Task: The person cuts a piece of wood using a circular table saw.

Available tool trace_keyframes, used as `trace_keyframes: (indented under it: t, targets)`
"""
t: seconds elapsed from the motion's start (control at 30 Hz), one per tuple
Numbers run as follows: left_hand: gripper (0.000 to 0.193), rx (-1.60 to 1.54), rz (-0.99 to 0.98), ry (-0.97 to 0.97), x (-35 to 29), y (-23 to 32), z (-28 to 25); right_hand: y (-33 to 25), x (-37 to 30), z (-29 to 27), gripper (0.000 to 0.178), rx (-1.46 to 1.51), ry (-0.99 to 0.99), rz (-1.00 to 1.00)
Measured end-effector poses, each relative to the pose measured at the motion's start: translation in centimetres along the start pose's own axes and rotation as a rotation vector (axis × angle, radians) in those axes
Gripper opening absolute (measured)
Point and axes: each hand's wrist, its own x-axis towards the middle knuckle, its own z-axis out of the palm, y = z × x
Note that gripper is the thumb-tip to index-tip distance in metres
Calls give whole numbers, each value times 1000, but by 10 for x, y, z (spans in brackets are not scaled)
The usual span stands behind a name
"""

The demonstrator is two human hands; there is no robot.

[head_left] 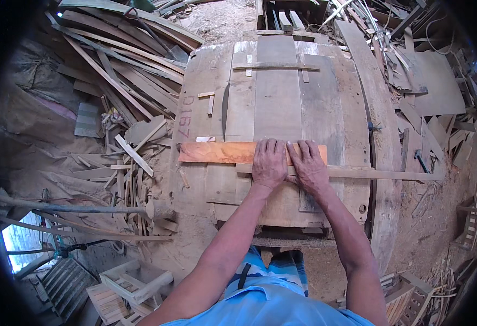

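Observation:
A reddish-orange wooden board (217, 152) lies crosswise on the worn wooden workbench (347, 98). A long, pale wooden strip (358, 173) runs along its near side and extends past the bench's right edge. My left hand (269, 165) is closed over the board's right part, with its fingers bent over the far side. Close beside it, my right hand (309, 169) grips the board near its right end. Both palms rest over the strip, and my thumbs nearly meet between the hands. The undersides of my fingers are hidden.
A thin wooden batten (276, 66) is fixed across the far part of the bench. Small wood pieces (210, 103) lie at its left. Piled planks (129, 60) and offcuts crowd the left floor. A long plank (366, 70) flanks the right side. Wooden frames (135, 282) stand near left.

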Motion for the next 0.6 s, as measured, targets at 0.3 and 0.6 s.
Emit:
trace_keyframes:
  t: [0.3,0.6]
  targets:
    - [22,5,12,8,9,-2,3,5,8,-3,105,10,-30,18]
    - [24,2,19,25,16,-5,6,11,16,1,104,19,-21,7]
